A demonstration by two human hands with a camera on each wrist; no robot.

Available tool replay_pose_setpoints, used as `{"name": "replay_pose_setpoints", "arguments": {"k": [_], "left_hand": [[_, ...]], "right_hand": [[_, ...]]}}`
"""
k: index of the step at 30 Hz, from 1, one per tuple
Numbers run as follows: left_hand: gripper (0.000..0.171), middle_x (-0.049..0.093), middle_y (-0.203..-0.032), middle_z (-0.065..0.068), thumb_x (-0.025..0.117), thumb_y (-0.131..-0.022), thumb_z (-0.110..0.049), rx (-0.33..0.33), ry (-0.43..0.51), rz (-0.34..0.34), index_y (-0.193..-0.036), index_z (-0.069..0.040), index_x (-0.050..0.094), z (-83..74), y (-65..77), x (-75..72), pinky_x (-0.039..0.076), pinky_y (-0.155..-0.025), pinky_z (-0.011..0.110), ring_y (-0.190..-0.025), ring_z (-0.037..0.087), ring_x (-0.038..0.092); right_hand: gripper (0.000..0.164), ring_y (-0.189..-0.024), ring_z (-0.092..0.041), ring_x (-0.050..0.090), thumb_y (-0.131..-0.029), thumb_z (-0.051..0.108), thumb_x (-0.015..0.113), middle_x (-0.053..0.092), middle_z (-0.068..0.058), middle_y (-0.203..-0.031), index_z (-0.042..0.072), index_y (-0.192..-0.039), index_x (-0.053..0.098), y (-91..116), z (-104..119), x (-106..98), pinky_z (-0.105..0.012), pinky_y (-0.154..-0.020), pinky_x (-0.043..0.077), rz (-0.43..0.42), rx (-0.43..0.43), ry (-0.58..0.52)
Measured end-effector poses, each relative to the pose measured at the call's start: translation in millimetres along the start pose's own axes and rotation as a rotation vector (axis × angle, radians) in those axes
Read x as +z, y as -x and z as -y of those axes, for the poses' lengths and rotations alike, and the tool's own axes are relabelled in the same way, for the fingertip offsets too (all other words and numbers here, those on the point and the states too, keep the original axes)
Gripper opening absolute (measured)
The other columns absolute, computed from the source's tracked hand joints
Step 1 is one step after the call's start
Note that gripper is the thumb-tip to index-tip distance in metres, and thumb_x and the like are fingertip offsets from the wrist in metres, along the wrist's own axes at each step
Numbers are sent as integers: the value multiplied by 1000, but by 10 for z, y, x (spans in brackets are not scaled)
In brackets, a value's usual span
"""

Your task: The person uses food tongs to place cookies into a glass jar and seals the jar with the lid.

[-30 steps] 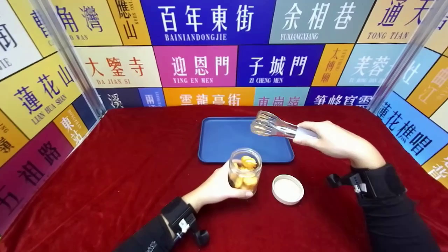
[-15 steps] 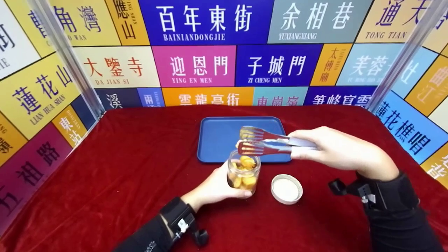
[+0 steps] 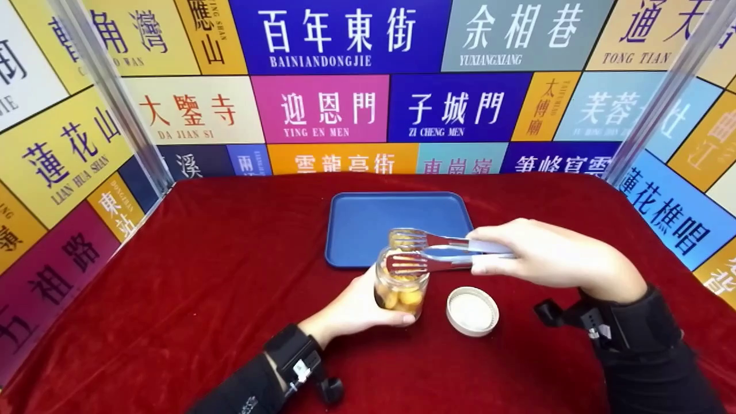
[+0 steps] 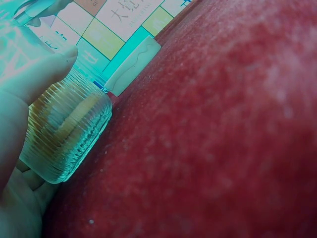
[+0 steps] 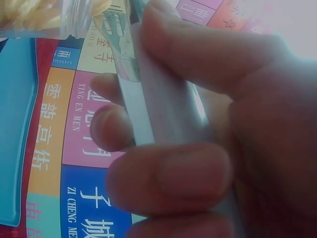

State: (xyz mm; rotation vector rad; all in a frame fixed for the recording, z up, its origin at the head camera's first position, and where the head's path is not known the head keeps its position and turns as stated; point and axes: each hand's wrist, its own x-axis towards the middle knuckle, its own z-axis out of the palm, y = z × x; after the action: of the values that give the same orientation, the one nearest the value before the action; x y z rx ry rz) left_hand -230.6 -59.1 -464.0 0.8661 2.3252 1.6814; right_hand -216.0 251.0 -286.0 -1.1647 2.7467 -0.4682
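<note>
In the head view my left hand [image 3: 353, 307] grips a clear jar [image 3: 409, 296] round its side, thumb in front. Golden-yellow snack pieces [image 3: 392, 299] fill much of the jar, whose mouth is uncovered. The left wrist view shows the ribbed glass wall [image 4: 74, 129] near the red cloth. My right hand [image 3: 540, 253] holds serving tongs [image 3: 445, 244] by their pale grips, fingers and thumb wrapped round them in the right wrist view. The tongs' slotted ends stand apart at the jar's mouth, the nearer one overlapping the opening.
A white round lid [image 3: 472, 311] lies just right of the jar. Behind the jar is a blue tray [image 3: 359, 224] on the red cloth [image 3: 201, 259]. A wall of coloured name panels [image 3: 328, 109] and metal posts [image 3: 115, 92] bounds the table.
The tongs have come down and slightly left, from over the tray to the jar's mouth, and their ends have spread apart. My left hand and the jar have stayed in place.
</note>
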Motion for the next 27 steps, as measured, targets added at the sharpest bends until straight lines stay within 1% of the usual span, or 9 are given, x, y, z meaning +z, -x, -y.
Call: {"name": "replay_pose_setpoints", "arguments": {"k": [5, 9, 15, 22, 25, 27], "left_hand": [[93, 70, -130, -12, 98, -77, -32, 7, 9, 3, -153, -23, 45, 4, -5, 4, 49, -110, 32, -119, 8, 66], [96, 69, -132, -12, 98, -77, -31, 9, 14, 2, -155, -24, 44, 5, -5, 1, 49, -110, 32, -121, 8, 65], [98, 68, -134, -13, 97, -78, -29, -2, 26, 9, -158, -25, 40, -1, 2, -1, 48, -111, 32, -122, 8, 64], [95, 69, -132, -13, 98, -77, -30, 1, 19, 6, -155, -24, 43, -2, 5, -1, 48, -111, 33, -121, 8, 65], [99, 68, -133, -12, 98, -77, -30, 2, 21, 3, -158, -24, 41, -1, 4, 0, 48, -112, 33, -121, 8, 64], [99, 68, -133, -12, 98, -77, -30, 0, 19, -1, -158, -22, 42, -6, 5, 1, 47, -112, 33, -122, 8, 64]], "right_hand": [[16, -71, -5, 54, -106, 46, 65, 59, 16, -82, 32, -99, 63, 12, -1, -13, -27, -67, 45, -3, 16, -7], [18, -67, -5, 52, -107, 48, 62, 57, 16, -80, 33, -97, 63, 17, -1, -29, -26, -65, 44, -17, 24, -28], [18, -71, -6, 56, -107, 50, 62, 60, 16, -82, 33, -102, 65, 30, 7, -56, -27, -67, 45, -10, 26, -55], [21, -73, -8, 57, -105, 50, 65, 62, 13, -85, 30, -102, 64, 16, -12, -57, -27, -67, 47, 7, 36, -79], [20, -74, -9, 58, -105, 49, 66, 63, 11, -86, 29, -104, 65, 4, -52, -54, -27, -67, 47, -3, 54, -91], [20, -75, -10, 59, -104, 49, 67, 64, 11, -87, 29, -109, 66, 6, -91, -52, -28, -69, 48, -30, 76, -82]]}}
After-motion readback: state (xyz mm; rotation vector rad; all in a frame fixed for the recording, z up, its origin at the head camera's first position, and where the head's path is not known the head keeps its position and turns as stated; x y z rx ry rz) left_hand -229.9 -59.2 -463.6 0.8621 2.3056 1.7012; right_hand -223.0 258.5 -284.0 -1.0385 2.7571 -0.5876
